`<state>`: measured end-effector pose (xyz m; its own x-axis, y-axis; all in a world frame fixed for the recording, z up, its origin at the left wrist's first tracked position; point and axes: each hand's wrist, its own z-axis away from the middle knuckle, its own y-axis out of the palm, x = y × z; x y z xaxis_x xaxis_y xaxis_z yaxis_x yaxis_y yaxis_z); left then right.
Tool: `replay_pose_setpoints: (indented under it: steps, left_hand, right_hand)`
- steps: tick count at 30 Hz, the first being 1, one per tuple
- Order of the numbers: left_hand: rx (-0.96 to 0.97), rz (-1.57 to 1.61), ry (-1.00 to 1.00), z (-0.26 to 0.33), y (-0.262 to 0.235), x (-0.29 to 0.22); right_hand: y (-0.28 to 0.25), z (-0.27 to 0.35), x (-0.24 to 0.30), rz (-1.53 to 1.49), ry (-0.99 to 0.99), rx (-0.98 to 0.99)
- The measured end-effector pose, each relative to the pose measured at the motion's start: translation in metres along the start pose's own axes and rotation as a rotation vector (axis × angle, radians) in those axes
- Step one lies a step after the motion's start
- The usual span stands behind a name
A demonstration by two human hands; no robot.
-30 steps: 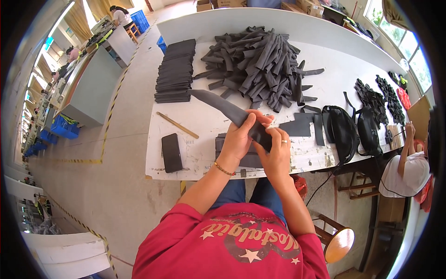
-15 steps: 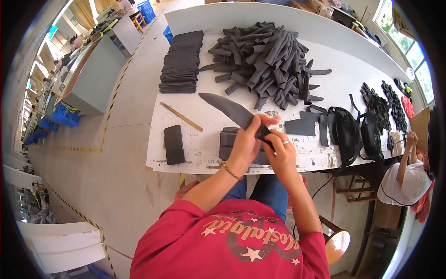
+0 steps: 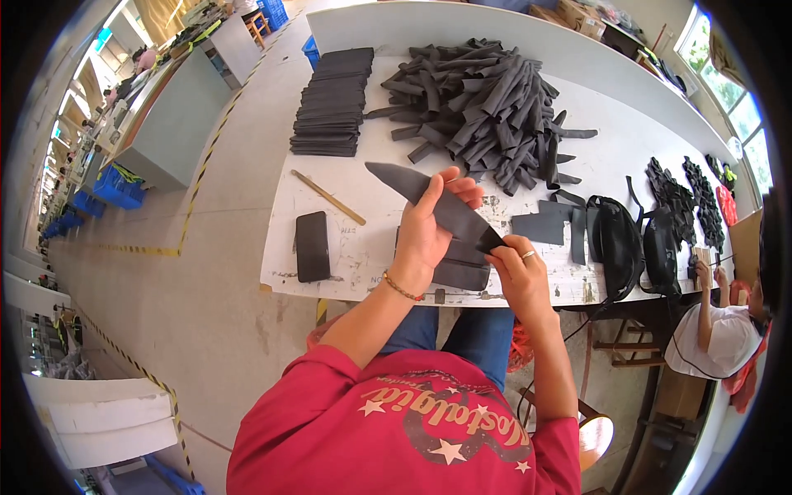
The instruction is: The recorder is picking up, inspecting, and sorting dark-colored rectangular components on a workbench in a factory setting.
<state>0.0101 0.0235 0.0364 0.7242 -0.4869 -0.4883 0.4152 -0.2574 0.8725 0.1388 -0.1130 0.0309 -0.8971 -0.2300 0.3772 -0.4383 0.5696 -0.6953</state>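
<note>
The person holds 1 long dark strip [image 3: 433, 202] above the near edge of the white table [image 3: 627, 132]. The left hand [image 3: 429, 227] is closed around the middle of the strip, thumb on top. The right hand [image 3: 520, 276] pinches the near end with its fingertips. The far end, cut to a point, sticks out free to the left.

The strip looks soft, so it may bend or slip if the pinch of the right hand gets loose, and it could then drop on the flat dark pieces [image 3: 458, 264] that lie on the table just under the hands. The free end could also sweep against the black phone [image 3: 312, 245], which lies left of the hands and near the table edge, and push it toward the floor.

Farther on the table, behind the phone, lies a thin wooden stick [image 3: 327, 197]. Beyond the hands is a big loose pile of dark strips [image 3: 487, 107], and left of that pile stands a neat stack of flat dark sheets [image 3: 330, 103]. At the right of the hands are 2 black bags [image 3: 639, 243].

No label can be read. Yellow and black tape [image 3: 198, 190] marks the floor left of the table. Blue crates [image 3: 115, 186] stand far left, and brown cardboard boxes [image 3: 577, 12] sit behind the far edge of the table.
</note>
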Motion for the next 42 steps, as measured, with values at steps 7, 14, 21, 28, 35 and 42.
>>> replay_pose_setpoints:
  steps: [7, 14, 21, 28, 35, 42]
  left_hand:
    - [0.092, -0.024, 0.112, 0.017, 0.008, 0.023]
    - [0.084, 0.044, 0.06, 0.024, -0.002, 0.033]
    - [0.059, 0.073, 0.045, 0.023, -0.007, 0.038]
    - [0.039, 0.063, 0.023, 0.023, -0.012, 0.037]
    - [0.069, -0.03, 0.006, 0.014, -0.011, 0.033]
    - [0.165, -0.054, 0.093, 0.009, -0.013, 0.013]
  right_hand:
    - [0.008, -0.019, 0.001, -0.118, -0.091, -0.093]
    - [0.017, -0.022, 0.006, -0.144, -0.082, -0.063]
    - [0.023, -0.023, 0.006, -0.148, -0.109, -0.075]
    - [0.028, -0.023, 0.005, -0.139, -0.1, -0.046]
    - [0.053, -0.021, 0.025, -0.586, 0.482, -0.253]
    - [0.027, -0.007, 0.032, -0.894, 0.747, -0.33]
